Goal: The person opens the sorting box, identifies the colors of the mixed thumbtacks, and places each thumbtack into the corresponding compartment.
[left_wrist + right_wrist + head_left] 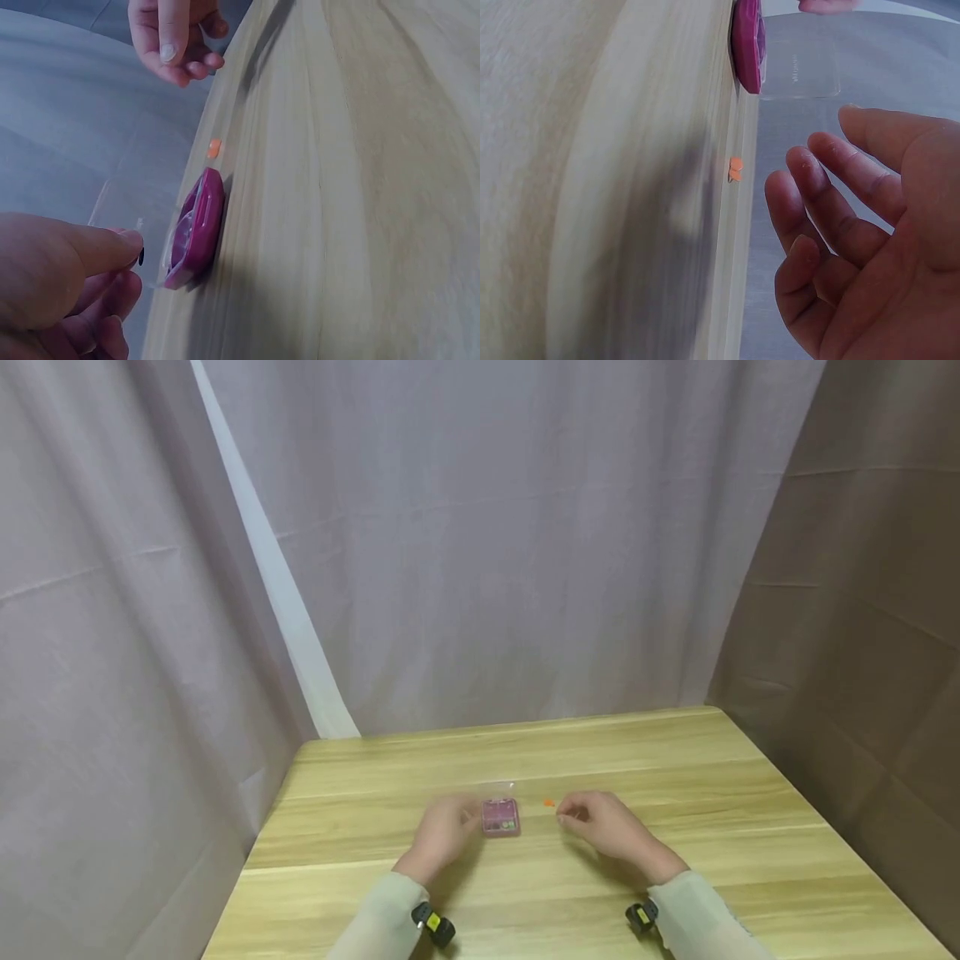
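Observation:
A small magenta pill box (pixel 500 817) lies on the table with its clear lid (pixel 801 69) raised at the back. Green and darker bits show in its front compartments. My left hand (pixel 444 828) is at the box's left side, blurred in the head view. Between its thumb and forefinger a small dark piece (pixel 141 256) shows; what it is I cannot tell. On the table right of the box lie two small orange pieces (pixel 736 169), pill-like and close together. My right hand (pixel 600 823) hovers just right of them, fingers loosely bent, holding nothing.
The wood-grain table (pixel 637 752) reaches back to a grey curtain (pixel 525 568), with more curtain on both sides. Both wrists carry small black cameras, below light sleeves (pixel 705 914).

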Action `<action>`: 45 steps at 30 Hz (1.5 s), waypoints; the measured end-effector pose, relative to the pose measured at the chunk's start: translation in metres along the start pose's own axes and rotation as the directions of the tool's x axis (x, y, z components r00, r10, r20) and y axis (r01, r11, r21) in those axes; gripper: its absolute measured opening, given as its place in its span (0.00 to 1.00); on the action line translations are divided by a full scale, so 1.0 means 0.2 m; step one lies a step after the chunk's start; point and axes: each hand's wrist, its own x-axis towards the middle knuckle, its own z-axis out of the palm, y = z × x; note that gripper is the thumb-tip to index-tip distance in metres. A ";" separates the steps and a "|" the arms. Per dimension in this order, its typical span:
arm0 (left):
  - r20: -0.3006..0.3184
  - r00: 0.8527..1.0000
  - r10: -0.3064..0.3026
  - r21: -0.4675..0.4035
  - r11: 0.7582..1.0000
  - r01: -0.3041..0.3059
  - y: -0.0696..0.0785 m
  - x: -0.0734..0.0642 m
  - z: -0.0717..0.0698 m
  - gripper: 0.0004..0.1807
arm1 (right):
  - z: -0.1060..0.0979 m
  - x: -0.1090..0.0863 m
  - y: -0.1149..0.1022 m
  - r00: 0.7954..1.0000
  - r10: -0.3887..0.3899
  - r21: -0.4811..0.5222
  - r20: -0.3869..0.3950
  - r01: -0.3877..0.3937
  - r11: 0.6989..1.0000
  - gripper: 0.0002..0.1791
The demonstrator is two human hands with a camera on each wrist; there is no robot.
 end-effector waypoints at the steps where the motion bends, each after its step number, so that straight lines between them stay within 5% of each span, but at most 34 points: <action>1: 0.003 1.000 0.002 0.003 1.000 -0.002 0.00 0.01 0.00 0.06 | 0.00 0.00 0.00 1.000 -0.002 0.000 -0.002 0.002 1.000 0.06; 16: 0.015 1.000 0.002 0.002 1.000 -0.002 0.00 0.01 0.05 0.06 | 0.00 0.00 0.00 1.000 -0.017 0.002 0.003 0.017 1.000 0.06; 24: 0.002 1.000 -0.018 -0.021 1.000 0.018 -0.04 -0.11 -0.01 0.11 | -0.01 0.00 0.01 1.000 -0.005 0.009 -0.006 0.006 1.000 0.05; 32: -0.005 1.000 -0.024 0.080 0.996 0.025 -0.12 -0.24 -0.11 0.11 | -0.02 0.00 0.02 1.000 0.017 0.008 -0.013 -0.017 1.000 0.05; 45: -0.021 0.999 -0.032 0.103 0.994 0.034 -0.12 -0.26 -0.13 0.07 | -0.05 0.04 0.03 0.996 0.066 -0.025 -0.059 -0.067 0.997 0.03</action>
